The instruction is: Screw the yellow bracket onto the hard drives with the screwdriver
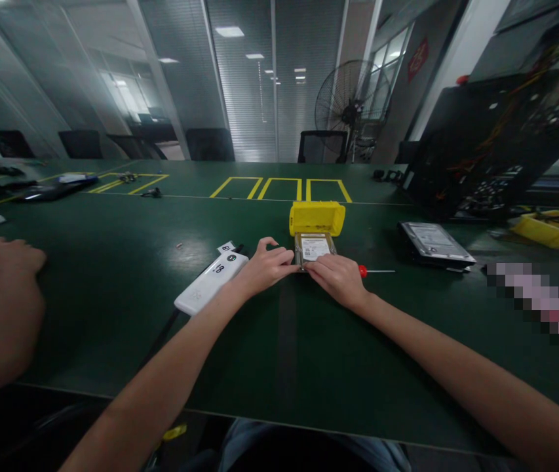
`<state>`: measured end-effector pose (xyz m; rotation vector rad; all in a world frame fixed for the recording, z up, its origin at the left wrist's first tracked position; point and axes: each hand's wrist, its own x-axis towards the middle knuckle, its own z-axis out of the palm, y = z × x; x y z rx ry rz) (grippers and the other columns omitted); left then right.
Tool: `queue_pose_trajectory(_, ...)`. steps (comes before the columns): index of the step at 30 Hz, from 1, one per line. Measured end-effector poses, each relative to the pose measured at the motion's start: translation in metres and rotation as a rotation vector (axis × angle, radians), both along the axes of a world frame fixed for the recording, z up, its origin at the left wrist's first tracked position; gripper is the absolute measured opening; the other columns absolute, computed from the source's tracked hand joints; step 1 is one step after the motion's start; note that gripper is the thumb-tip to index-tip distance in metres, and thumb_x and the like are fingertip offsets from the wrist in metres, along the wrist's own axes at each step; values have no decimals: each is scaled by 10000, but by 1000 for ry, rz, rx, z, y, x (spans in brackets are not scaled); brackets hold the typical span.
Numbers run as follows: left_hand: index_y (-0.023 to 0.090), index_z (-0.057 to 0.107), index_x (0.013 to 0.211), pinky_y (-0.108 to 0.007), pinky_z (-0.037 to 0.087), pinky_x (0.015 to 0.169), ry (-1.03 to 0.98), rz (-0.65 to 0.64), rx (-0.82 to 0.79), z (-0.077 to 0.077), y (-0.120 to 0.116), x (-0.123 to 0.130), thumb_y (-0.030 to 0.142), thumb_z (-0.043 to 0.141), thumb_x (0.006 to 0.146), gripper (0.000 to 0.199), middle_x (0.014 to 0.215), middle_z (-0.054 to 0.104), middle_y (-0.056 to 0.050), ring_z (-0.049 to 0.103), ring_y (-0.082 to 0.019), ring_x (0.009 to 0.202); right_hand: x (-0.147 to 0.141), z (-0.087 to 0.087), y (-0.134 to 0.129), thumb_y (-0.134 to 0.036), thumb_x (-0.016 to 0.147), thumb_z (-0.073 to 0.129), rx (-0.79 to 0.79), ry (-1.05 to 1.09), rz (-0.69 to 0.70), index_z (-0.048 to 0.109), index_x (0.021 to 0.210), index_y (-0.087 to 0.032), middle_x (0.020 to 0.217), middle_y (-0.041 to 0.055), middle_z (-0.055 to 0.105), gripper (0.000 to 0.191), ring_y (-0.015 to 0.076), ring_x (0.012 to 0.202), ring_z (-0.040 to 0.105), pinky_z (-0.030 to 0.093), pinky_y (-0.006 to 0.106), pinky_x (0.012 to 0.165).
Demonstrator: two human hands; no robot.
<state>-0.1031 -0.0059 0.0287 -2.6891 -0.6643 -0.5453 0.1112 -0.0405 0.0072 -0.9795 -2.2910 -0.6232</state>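
A small hard drive (314, 245) with a white label lies on the green table, in front of a yellow bin (317, 217). At its near left corner my left hand (268, 267) is closed, with thumb and fingers against the drive's edge. My right hand (337, 278) covers the near right part and grips it there, the two thumbs almost meeting. Whether something tiny sits between the fingertips is too small to tell. Beside my right hand a screwdriver with a red handle (362, 271) lies with its shaft pointing right, the handle partly hidden.
A white power bank (210, 283) marked 18 lies left of my left forearm. To the right rest a larger hard drive (434, 244), an open computer case (485, 144) and a yellow tray (554, 228) of cables. Another person's hand (8, 259) is at far left.
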Motion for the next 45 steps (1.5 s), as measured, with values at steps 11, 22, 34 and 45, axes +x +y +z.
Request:
queue_pose_trajectory(11, 261, 613, 1062, -388, 220, 900, 1, -72, -34, -4, 4, -3, 283, 382, 917, 274, 850, 594, -22, 503, -146, 807, -1, 2, -1, -239, 888, 438, -14, -13, -12, 658, 885, -166, 756, 33, 632, 232, 132, 696, 544, 364, 263, 626)
queue_pose_trajectory(22, 220, 632, 858, -368, 233, 840, -374, 256, -367, -14, 2, 7, 536, 622, 694, 357, 861, 576, -7, 502, -194, 881, -2, 15, -4, -193, 815, 476, -11, 36, -40, 610, 1031, -129, 809, 63, 641, 262, 153, 705, 562, 407, 276, 625)
queue_pose_trajectory(34, 260, 661, 863, -351, 244, 815, -438, 253, -708, -20, 6, 10, 522, 627, 693, 314, 824, 573, 19, 536, -186, 850, -38, 160, 16, -99, 735, 479, -248, 1347, 713, 549, 894, -163, 459, -80, 423, 185, 71, 350, 387, 310, 203, 341)
queue_pose_trajectory(45, 239, 691, 849, -368, 271, 826, -468, 309, -834, -19, 11, 13, 560, 652, 635, 388, 764, 592, 8, 547, -185, 773, -53, 122, 69, -199, 802, 468, -350, 1402, 649, 541, 878, -228, 493, -76, 398, 109, 44, 387, 404, 324, 181, 385)
